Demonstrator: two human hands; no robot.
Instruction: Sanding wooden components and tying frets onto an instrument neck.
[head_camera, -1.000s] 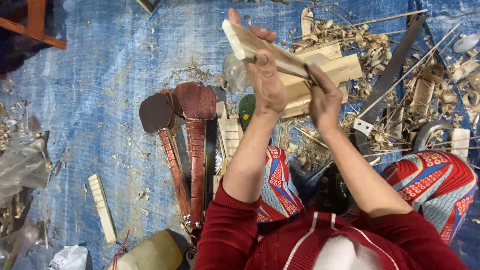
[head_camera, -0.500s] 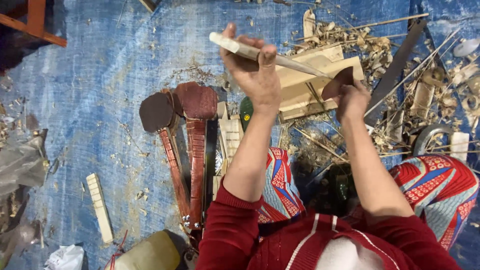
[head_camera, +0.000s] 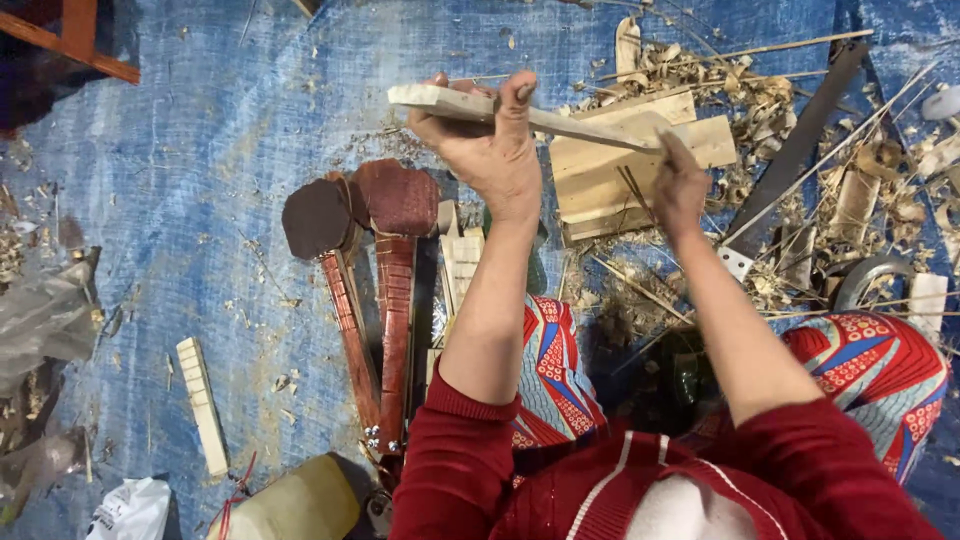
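My left hand (head_camera: 490, 150) is raised over the blue tarp (head_camera: 200, 150) and grips the thick end of a long pale wooden strip (head_camera: 580, 122). The strip lies nearly level and tapers to the right. My right hand (head_camera: 680, 185) is closed at its thin right end, fingertips pinching the tip. I cannot tell whether a tool is hidden in that hand. Both forearms come out of red sleeves (head_camera: 450, 460). Patterned red and blue cloth (head_camera: 870, 370) covers my knees below.
Two reddish-brown carved pieces with round heads (head_camera: 395, 200) lie left of my left arm. Pale boards (head_camera: 610, 185) and heaps of shavings (head_camera: 730, 90) sit under the strip. A long dark blade (head_camera: 800, 140) lies to the right. A small pale block (head_camera: 200, 400) and plastic bags (head_camera: 40, 320) lie left.
The strip has swung from a steep tilt to nearly level. My left hand dropped slightly and shifted left. My right hand slid right and down to the strip's thin end.
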